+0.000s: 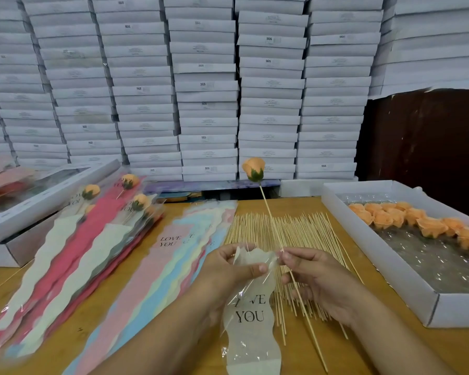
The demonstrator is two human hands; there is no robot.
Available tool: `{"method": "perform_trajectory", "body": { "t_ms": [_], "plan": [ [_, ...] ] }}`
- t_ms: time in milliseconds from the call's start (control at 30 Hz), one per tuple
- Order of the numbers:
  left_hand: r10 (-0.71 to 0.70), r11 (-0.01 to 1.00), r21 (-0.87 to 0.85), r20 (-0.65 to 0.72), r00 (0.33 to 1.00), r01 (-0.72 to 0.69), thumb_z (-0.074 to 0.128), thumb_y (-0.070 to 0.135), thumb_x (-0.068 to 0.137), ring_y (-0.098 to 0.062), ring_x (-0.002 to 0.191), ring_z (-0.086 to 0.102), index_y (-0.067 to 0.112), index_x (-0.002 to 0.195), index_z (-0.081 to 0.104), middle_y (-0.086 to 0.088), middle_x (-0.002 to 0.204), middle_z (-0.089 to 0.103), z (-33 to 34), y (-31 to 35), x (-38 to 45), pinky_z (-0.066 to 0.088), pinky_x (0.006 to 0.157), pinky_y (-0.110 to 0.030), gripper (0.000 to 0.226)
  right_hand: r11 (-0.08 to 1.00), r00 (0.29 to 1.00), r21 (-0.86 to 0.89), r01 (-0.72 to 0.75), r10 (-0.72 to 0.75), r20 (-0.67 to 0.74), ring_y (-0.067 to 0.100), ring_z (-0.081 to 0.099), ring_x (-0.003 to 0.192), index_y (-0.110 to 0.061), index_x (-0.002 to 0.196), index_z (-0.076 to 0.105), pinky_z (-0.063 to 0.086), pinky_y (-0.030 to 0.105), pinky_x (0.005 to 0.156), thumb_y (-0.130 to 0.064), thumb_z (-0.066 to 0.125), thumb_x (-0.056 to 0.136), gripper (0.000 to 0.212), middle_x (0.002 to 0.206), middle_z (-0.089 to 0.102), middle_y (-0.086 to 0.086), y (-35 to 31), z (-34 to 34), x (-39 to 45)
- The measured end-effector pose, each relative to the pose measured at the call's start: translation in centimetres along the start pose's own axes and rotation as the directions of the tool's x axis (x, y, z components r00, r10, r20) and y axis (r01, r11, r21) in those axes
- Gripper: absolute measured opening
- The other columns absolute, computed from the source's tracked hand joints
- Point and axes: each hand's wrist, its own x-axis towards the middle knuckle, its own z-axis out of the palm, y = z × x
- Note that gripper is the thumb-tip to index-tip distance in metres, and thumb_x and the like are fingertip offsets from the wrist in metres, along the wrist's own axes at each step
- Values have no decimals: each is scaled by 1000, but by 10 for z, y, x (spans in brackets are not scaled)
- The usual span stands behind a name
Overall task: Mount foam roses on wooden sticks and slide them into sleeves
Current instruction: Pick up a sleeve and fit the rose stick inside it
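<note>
Nearest, the left hand [228,269] pinches open the sleeve [251,318] mouth; the right hand [313,277] grips the stick [295,282], rose [254,169] uppermost, seemingly ready for sliding in, above the desk's [157,320] near edge.

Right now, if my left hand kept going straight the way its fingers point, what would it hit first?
Probably the right hand, which faces the left hand across the sleeve mouth; the stick lies there too, depth unclear.

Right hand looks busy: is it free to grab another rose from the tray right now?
Probably not: the right hand pinches the stick and the sleeve edge. The tray lies open beside it.
</note>
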Motion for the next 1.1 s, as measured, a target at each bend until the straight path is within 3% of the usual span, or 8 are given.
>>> {"method": "perform_trajectory", "body": {
  "t_ms": [200, 367, 600, 833, 967, 1100],
  "plan": [
    [-14, 1000, 14, 6, 1000, 14, 88, -2, 65, -31, 75, 75, 17, 111, 68, -14, 92, 78, -4, -2, 1, 62, 72, -45, 54, 999, 989, 6, 45, -44, -142, 16, 68, 63, -11, 98, 79, 56, 27, 49, -18, 76, 72, 27, 80, 73, 3, -20, -1, 5],
    [-33, 999, -4, 37, 999, 33, 88, 0, 63, -29, 72, 75, 16, 112, 67, -12, 91, 78, -5, -2, 0, 59, 58, -34, 55, 960, 932, 26, 280, -266, -247, 12, 69, 64, -11, 103, 71, 56, 25, 53, -17, 71, 84, 20, 75, 72, 0, -71, 7, 18],
    [-36, 999, 11, 74, 997, 35, 91, 5, 58, -34, 79, 75, 16, 108, 71, -18, 99, 77, 1, -3, -2, 59, 65, -38, 56, 896, 842, -8, 443, -419, -339, 11, 70, 65, -12, 108, 71, 57, 26, 59, -20, 71, 91, 19, 79, 71, 0, -112, 27, 39],
    [-16, 999, 32, 85, 996, 13, 91, 7, 59, -33, 82, 74, 11, 105, 72, -11, 93, 78, 1, -4, -5, 59, 67, -38, 49, 926, 873, -33, 376, -366, -324, 11, 71, 64, -19, 99, 70, 57, 27, 55, -21, 71, 91, 9, 71, 73, -4, -83, 32, 49],
    [-22, 999, 35, 92, 995, 19, 89, 11, 60, -35, 81, 72, 6, 100, 74, -24, 98, 75, 1, 0, -6, 60, 73, -43, 43, 951, 917, -7, 311, -301, -263, 14, 73, 67, -15, 105, 69, 57, 26, 56, -20, 72, 90, 16, 73, 75, 1, -63, 35, 45],
    [1, 999, 34, 119, 993, -6, 84, 15, 68, -26, 70, 74, 8, 81, 78, -21, 89, 76, 1, -1, -8, 58, 59, -30, 16, 966, 950, -2, 257, -253, -183, 22, 76, 75, -12, 105, 68, 59, 26, 59, -18, 72, 89, 16, 81, 77, 9, -51, 39, 41]
  ]
}}
